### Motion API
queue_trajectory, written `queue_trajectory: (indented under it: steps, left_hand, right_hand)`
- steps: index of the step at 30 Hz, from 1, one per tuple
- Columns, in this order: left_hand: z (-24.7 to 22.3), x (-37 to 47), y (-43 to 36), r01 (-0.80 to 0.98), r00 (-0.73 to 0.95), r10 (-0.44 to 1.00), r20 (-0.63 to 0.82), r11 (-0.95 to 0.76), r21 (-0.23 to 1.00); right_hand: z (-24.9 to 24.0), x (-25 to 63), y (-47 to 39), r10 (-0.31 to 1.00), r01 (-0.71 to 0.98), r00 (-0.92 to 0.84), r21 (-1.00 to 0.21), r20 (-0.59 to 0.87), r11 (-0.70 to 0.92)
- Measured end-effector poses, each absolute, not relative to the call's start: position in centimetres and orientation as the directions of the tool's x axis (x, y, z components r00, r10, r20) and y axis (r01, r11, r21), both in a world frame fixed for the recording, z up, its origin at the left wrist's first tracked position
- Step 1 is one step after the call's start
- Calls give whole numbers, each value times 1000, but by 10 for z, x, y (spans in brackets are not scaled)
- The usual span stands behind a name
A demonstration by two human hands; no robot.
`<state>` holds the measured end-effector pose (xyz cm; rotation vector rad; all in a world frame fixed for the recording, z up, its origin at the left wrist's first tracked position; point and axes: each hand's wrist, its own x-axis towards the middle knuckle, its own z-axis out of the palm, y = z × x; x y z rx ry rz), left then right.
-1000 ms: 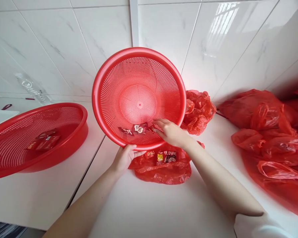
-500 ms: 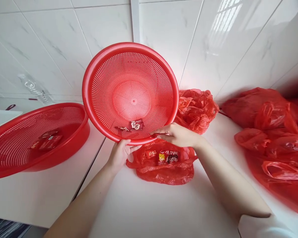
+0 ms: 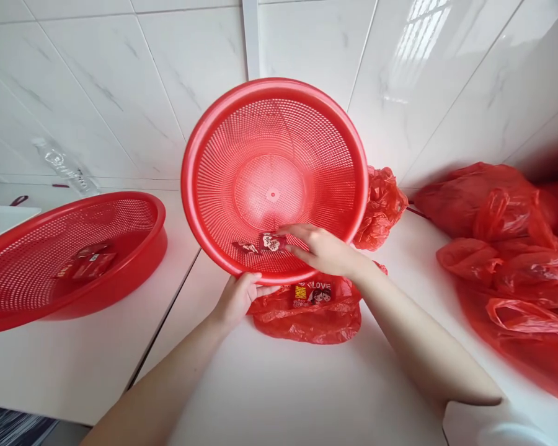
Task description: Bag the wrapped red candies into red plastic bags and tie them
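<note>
In the head view, a round red plastic basket [image 3: 272, 139] with mesh walls is tilted towards me above the table. My left hand [image 3: 238, 297] holds its near rim from below, thumb over the edge. Two small dark red packets, a left one [image 3: 246, 248] and a right one [image 3: 272, 242] with pale print, lie inside against the lower wall. My right hand [image 3: 318, 248] reaches over the rim, with thumb and fingers closed at the right packet's edge. Below the basket, a red plastic bag [image 3: 307, 325] holds printed packets [image 3: 314, 294].
At left, a second red mesh basket [image 3: 121, 279] holds several dark red packets [image 3: 93, 260]. A clear plastic bottle [image 3: 65, 166] lies by the tiled wall. More red plastic bags [image 3: 506, 260] are heaped at right, and a crumpled bag [image 3: 381, 210] sits behind my right hand.
The tilted basket has shifted right, with my left hand moving along on its rim. My right hand has moved from near the rim further inside, to the right packet.
</note>
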<state>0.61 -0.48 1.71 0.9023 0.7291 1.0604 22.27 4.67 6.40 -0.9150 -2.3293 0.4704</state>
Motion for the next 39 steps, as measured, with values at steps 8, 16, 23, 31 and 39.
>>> queue_trajectory:
  steps: [8, 16, 23, 31, 39]
  left_hand:
    - [19, 1, -1, -437, 302, 952, -46, 181, 881]
    - [24, -14, 14, -477, 193, 981, 13, 82, 875]
    - [27, -9, 10, -462, 195, 981, -9, 100, 881]
    - [21, 19, -19, -434, 290, 951, -103, 227, 872]
    - [25, 19, -21, -452, 298, 951, -88, 221, 864]
  right_hand:
    - [50, 209, 43, 587, 386, -780, -572, 216, 724]
    - [81, 229, 37, 598, 343, -757, -617, 265, 708]
    - [92, 240, 32, 642, 400, -750, -664, 159, 632]
    - [59, 199, 31, 656, 394, -636, -560, 406, 729]
    - [52, 192, 30, 679, 301, -613, -675, 404, 674]
